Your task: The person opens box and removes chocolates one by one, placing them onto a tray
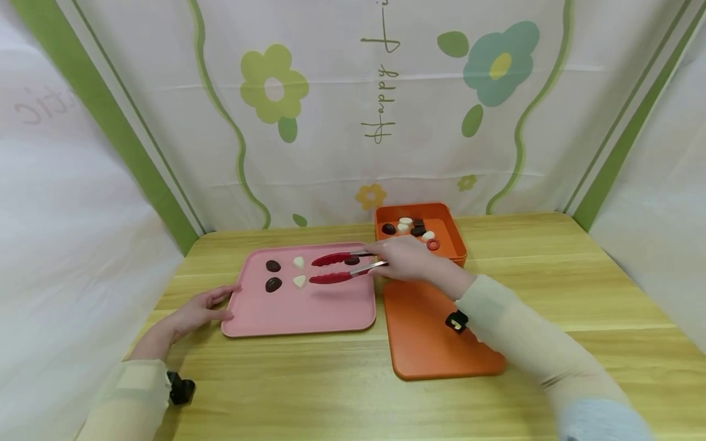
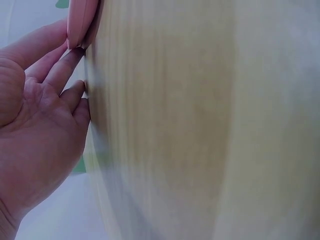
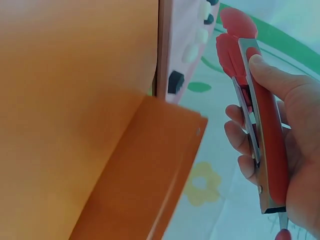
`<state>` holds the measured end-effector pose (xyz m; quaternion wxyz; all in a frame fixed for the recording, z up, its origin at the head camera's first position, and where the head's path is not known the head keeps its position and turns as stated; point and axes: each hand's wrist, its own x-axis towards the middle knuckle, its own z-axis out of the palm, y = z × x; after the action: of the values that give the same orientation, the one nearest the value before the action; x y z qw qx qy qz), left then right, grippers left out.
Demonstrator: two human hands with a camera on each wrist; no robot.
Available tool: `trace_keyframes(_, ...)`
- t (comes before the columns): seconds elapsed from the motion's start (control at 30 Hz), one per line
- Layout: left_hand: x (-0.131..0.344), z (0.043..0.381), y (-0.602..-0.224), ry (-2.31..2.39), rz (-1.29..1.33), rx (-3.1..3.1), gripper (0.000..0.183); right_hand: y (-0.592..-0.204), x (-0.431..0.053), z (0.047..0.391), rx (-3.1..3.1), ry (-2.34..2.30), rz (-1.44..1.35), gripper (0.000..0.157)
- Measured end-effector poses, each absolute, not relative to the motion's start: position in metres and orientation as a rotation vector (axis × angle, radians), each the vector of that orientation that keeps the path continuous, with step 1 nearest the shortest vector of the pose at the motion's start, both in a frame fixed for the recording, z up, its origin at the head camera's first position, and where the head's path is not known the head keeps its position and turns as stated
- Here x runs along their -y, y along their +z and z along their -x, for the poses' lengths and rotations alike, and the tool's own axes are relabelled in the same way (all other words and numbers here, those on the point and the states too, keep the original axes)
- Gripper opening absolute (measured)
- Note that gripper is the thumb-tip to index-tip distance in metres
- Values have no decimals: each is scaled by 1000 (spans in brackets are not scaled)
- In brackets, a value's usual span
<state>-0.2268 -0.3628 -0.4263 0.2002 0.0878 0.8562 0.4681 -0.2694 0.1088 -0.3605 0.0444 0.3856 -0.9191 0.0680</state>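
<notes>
My left hand (image 1: 195, 313) pinches the left rim of a pink tray (image 1: 298, 315) with thumb and fingers. On that tray lie two dark brown oval pieces (image 1: 273, 284) and two white pieces (image 1: 299, 282); another dark piece (image 1: 352, 260) shows between the tong arms. In my right hand (image 1: 405, 257) I grip metal tongs (image 3: 270, 135) with red tips and a red handle inlay. The red tips stand apart over the tray, pointing left, with nothing held between them.
Behind my right hand stands an orange box (image 1: 455, 236) holding several dark and white pieces. A flat orange lid (image 1: 436, 349) lies on the wooden table (image 1: 276, 392) under my right forearm. A printed cloth (image 1: 331, 153) hangs at the back.
</notes>
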Motion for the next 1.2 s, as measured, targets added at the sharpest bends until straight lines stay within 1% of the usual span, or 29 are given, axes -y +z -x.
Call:
trace_keyframes(0.2, 363, 227, -426, 1300, -247, -2397, 74, -352, -144, 259, 2755, 211, -1105, 55)
trace_keyframes(0.37, 364, 227, -426, 1307, -247, -2384, 75, -343, -176, 250, 2740, 218, -1008, 60)
trace_keyframes(0.5, 364, 227, -425, 1311, -249, -2384, 75, -337, -200, 247, 2766, 212, -920, 60)
trace_keyframes(0.7, 364, 228, -426, 1294, -271, -2400, 73, -330, -234, 247, 2767, 145, -835, 55)
trace_keyframes(0.93, 362, 230, -425, 1286, -299, -2409, 73, -334, -270, 251, 2812, 75, -763, 53)
trace_keyframes(1.2, 362, 227, -426, 1304, -258, -2393, 74, -335, -287, 264, 2902, -12, -719, 52)
